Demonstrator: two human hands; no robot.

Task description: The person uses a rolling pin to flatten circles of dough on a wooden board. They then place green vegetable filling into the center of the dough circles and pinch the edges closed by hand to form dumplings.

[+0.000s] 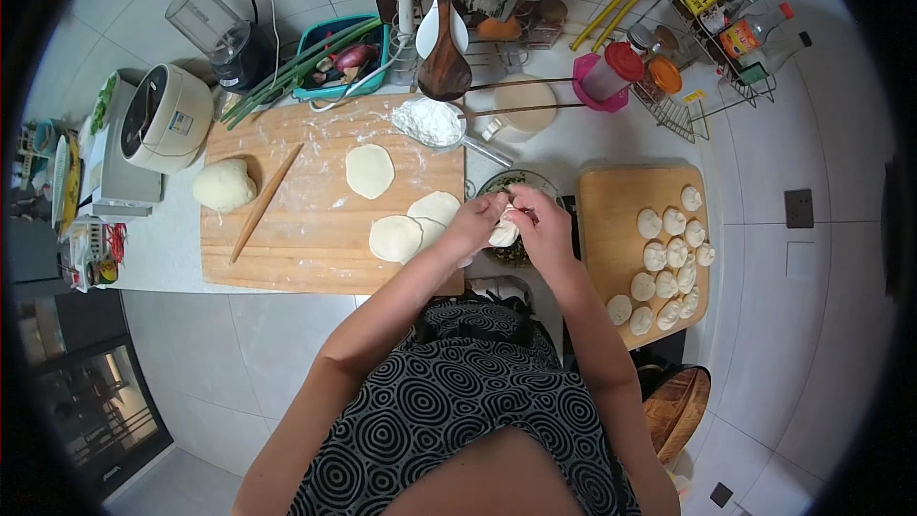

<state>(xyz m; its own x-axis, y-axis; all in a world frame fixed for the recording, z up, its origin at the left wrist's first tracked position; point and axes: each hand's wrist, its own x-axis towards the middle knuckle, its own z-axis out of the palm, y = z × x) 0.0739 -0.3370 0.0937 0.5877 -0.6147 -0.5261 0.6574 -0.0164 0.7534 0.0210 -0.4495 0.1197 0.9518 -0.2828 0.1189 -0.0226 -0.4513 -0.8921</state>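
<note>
Both hands meet over a glass bowl of dark green filling [517, 256]. My left hand [476, 221] and my right hand [539, 219] pinch the top of one pleated dough bun [504, 232] between them. Left of them, several flat dough wrappers [395, 238] overlap on a floured wooden board [322, 265], and a single wrapper [370, 171] lies apart above these. A tapered wooden rolling pin [266, 203] rests beside a lump of dough [223, 185]. On the right, a smaller wooden board [605, 211] holds many pleated buns [655, 256].
A metal scoop of flour [430, 122] lies at the big board's top edge, with a lidded cup [525, 109] nearby. A wooden spoon [444, 75] hangs above. A rice cooker [168, 118], a blender [233, 50] and a teal basket [380, 79] stand back left; a bottle rack [706, 43] back right.
</note>
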